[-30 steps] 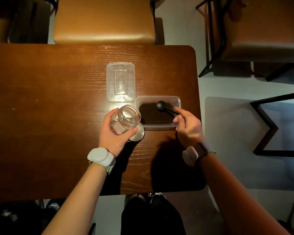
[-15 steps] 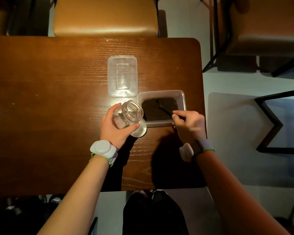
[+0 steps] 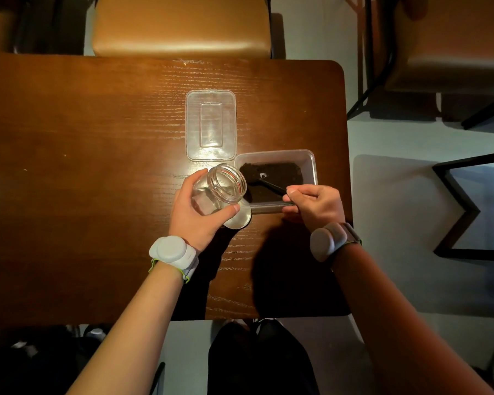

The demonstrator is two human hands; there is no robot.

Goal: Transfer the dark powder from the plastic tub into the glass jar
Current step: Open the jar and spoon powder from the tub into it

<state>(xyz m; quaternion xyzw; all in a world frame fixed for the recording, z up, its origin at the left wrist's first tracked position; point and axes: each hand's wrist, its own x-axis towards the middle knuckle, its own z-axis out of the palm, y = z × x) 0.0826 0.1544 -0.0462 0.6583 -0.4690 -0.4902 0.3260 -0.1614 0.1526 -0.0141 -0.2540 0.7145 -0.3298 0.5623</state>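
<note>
— While the left hand [image 3: 196, 215] wraps the glass jar [image 3: 220, 187], how is it gripped?
— Fingers curled round the body, thumb across the near side; the jar is tilted, its open mouth turned toward the plastic tub [image 3: 277, 181]. A round lid [image 3: 238, 219] lies on the table just under it.

— And the right hand [image 3: 315, 205]?
— Closed in a pinch on the handle of a black scoop [image 3: 270, 186], resting at the tub's near rim. The scoop's bowl is down in the dark powder [image 3: 271, 173], which covers the tub's floor.

— Where does the tub sit?
— Near the right edge of the wooden table [image 3: 97, 166], touching the jar's mouth on its left.

— Open room?
— The tub's clear lid [image 3: 211, 125] lies flat just beyond the jar — left of that the tabletop is bare wood. A tan chair seat [image 3: 180, 27] meets the far edge
</note>
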